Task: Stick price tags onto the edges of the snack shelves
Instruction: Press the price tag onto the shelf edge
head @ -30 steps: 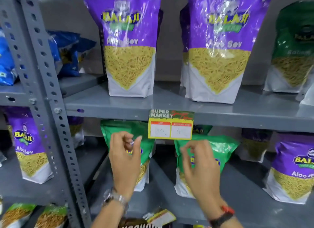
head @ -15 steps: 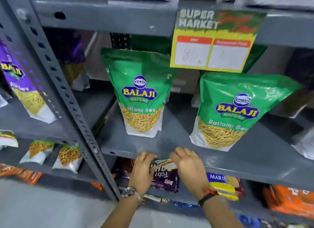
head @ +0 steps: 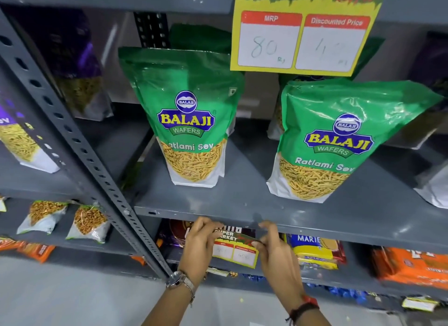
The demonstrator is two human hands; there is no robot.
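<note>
A small yellow and green price tag point(head: 234, 249) with two white boxes is held just below the front edge of the grey shelf point(head: 315, 225) that carries two green Ratlami Sev bags point(head: 188, 122). My left hand point(head: 198, 247) pinches the tag's left side. My right hand point(head: 275, 249) pinches its right top corner. The tag's top lies at the shelf lip; whether it is stuck there I cannot tell. A larger price tag point(head: 303, 32) reading 80 hangs from the shelf edge above.
A perforated grey upright point(head: 72, 136) runs diagonally at the left. Purple Aloo Sev bags point(head: 17, 136) stand on the left shelf. Biscuit packs point(head: 315, 250) and orange packs point(head: 412, 265) lie on the shelf below. Small snack packets point(head: 87, 222) sit lower left.
My view and both hands dropped from the upper shelf's tag to the lower shelf edge. A second tag is now held between both hands at that edge.
</note>
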